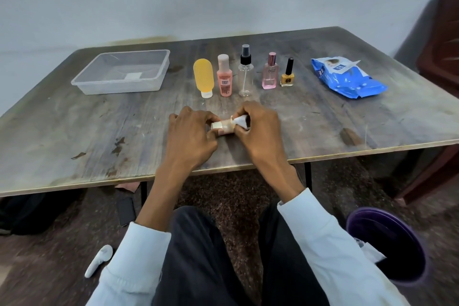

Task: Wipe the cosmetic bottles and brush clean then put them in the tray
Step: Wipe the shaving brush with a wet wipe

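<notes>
Head view: both hands meet over the near middle of the table (74,136). The left hand (191,131) grips one end of a small pale item (224,128) lying sideways between the hands, fingers curled round it. Whether it is the brush or a short bottle I cannot tell, as the fingers cover most of it. The right hand (258,129) pinches a white wipe (239,122) against the item's other end, so it looks to be in the middle of being wiped.

Just beyond the hands stand five bottles in a row, none touching another: a yellow tube (203,77) on its cap, ahead of the left hand, then a peach bottle (225,77), a clear spray bottle (246,74), a pink perfume bottle (270,74) and a small nail polish (288,76) ahead of the right hand. Well off to the left of the left hand sits the clear tray (119,82), holding no cosmetics that I can see. Far to the right of the right hand lies the blue wipe pack (347,77), flap open.

Judging from this, the job is barely begun: one item is under the wipe, nothing is in the tray, and the five bottles in the row look still to be cleaned and moved over.
</notes>
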